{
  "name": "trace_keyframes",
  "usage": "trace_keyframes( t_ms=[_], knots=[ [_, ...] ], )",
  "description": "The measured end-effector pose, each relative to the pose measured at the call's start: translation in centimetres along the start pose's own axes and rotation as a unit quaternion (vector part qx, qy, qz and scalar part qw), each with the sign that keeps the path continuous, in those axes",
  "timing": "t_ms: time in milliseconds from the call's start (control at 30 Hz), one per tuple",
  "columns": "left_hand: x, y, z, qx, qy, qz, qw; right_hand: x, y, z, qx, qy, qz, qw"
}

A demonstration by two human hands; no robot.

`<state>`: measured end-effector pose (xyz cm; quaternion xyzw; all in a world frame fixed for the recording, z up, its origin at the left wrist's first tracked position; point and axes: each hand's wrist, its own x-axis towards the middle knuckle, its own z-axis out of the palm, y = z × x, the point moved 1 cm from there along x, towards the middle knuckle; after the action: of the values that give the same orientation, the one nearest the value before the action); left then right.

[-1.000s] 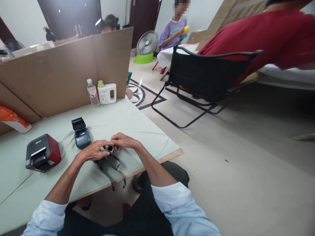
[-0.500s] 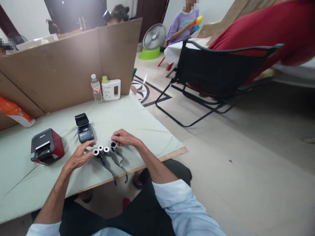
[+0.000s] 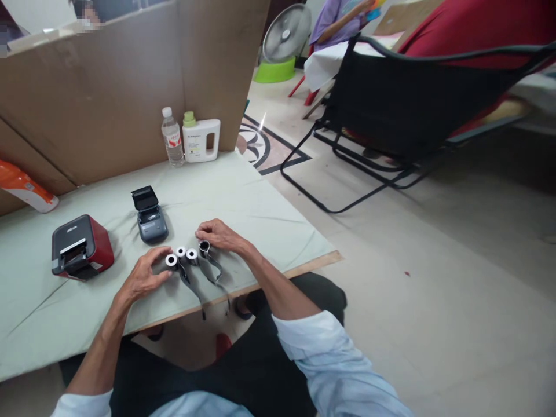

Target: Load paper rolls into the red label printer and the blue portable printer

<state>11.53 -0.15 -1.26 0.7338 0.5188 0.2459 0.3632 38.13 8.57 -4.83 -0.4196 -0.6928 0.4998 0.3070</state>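
Note:
Several small paper rolls (image 3: 191, 256) stand in a cluster near the table's front edge, white ends up, with dark strips trailing toward me. My left hand (image 3: 145, 275) is open beside the leftmost roll (image 3: 171, 262), thumb and fingers apart on either side of it. At the right end, a roll with a dark core (image 3: 204, 249) sits against my right hand (image 3: 217, 233). The fingers of that hand are curled closed just behind this roll; anything between them is hidden. Beyond the rolls lies a small dark grey printer (image 3: 152, 223), its lid raised.
A red and black printer (image 3: 82, 249) stands left. A water bottle (image 3: 172, 142) and a white jug (image 3: 201, 141) stand before a cardboard partition (image 3: 117, 98). An orange and white container (image 3: 28, 188) leans at far left. Right are a black folding chair (image 3: 391, 110) and a fan (image 3: 286, 33).
The camera view has tilted down a little. My left hand has come closer round the leftmost roll. My right hand stays beside the dark-cored roll.

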Motion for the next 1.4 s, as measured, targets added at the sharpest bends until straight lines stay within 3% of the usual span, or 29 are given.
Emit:
trace_keyframes(
  t_ms=[200, 400, 667, 967, 1400],
  knots=[
    [0.7, 0.4, 0.9, 0.047, 0.018, 0.005, 0.999, 0.0, 0.0, -0.1, 0.01, -0.002, -0.002, 1.0],
    [0.3, -0.4, -0.5, 0.038, 0.019, -0.004, 0.999, -0.1, -0.3, -0.2, 0.026, -0.003, -0.004, 1.0],
    [1.1, 3.6, -1.9, 0.071, -0.014, 0.023, 0.997, -0.1, -0.6, -0.3, 0.056, -0.011, -0.018, 0.998],
    [2.1, 4.7, -1.4, 0.096, -0.053, 0.007, 0.994, -0.9, -2.7, -0.7, 0.081, -0.091, -0.05, 0.991],
    [3.9, 6.0, -0.3, 0.167, -0.078, 0.093, 0.978, -0.8, -2.7, -0.2, 0.078, -0.159, -0.067, 0.982]
  ],
)
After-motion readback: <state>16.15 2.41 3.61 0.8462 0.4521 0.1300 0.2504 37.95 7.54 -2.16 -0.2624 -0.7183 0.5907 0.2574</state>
